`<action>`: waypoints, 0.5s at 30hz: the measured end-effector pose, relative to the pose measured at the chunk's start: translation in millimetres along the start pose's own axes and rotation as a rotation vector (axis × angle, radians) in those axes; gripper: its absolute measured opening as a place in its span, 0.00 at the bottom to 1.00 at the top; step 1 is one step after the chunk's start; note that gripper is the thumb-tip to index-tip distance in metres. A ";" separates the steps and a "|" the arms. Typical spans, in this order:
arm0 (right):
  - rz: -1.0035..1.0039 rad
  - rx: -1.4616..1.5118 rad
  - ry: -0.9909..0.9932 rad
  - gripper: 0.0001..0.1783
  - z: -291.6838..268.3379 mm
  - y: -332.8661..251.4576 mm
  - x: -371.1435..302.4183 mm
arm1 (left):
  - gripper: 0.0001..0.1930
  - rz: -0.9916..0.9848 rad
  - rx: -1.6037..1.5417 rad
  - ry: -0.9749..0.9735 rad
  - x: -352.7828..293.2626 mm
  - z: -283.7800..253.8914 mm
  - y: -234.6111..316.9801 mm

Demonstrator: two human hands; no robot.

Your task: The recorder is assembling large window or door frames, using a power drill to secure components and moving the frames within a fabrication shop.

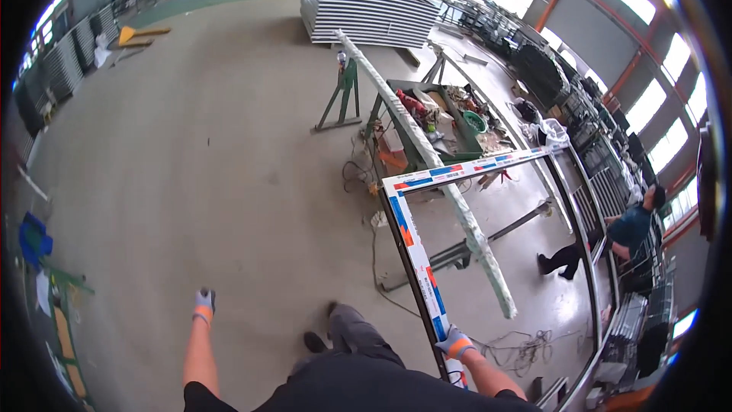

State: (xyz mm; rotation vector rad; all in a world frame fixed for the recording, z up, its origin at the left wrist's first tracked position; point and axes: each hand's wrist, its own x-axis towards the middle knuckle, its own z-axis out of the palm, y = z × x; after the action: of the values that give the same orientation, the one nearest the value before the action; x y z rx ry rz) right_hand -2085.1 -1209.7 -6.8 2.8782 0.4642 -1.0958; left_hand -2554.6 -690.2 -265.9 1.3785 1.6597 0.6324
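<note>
My right hand [456, 342], in a grey glove with an orange cuff, grips the near left side of a large dark window frame [416, 255]. White, blue and red protective film covers the frame's left and far members. The frame lies across a long wrapped rail [463, 210] and reaches toward the right. Out to the left, away from the frame, my left hand [204, 303] hangs over the floor in a matching glove. Its fingers look curled, and nothing shows in them.
Green trestle legs [343, 95] support the rail's far end. Beside it stands a cluttered tool tray [457, 123] with a green bowl [475, 122]. Cables [526, 347] lie on the floor. Another person [629, 229] is at the right. Stacked striped profiles [370, 11] stand ahead.
</note>
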 end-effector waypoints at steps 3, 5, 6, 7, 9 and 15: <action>-0.119 -0.051 -0.034 0.33 3.4 -0.7 36.9 | 0.11 0.208 0.213 0.042 56.3 -30.3 17.4; -0.121 -0.039 -0.029 0.34 -3.2 3.9 55.0 | 0.10 0.303 0.022 0.086 60.4 -1.3 55.6; -0.140 -0.063 -0.002 0.35 -8.1 1.7 62.9 | 0.10 0.345 -0.075 0.109 60.5 14.4 73.2; -0.149 -0.087 0.023 0.35 -13.1 4.1 65.8 | 0.11 0.295 -0.038 0.115 49.7 36.9 77.3; -0.208 -0.079 -0.015 0.36 -18.3 0.0 75.5 | 0.14 0.137 0.011 0.175 13.6 31.1 -14.5; -0.211 -0.163 0.016 0.39 -7.2 38.6 110.9 | 0.11 -0.576 -0.015 -0.434 -205.6 92.2 -202.8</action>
State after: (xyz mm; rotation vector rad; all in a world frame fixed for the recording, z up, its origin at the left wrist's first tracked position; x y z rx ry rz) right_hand -1991.0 -1216.2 -77.0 2.7460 0.8337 -1.0067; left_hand -2577.4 -952.2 -416.6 0.8746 1.5748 0.0075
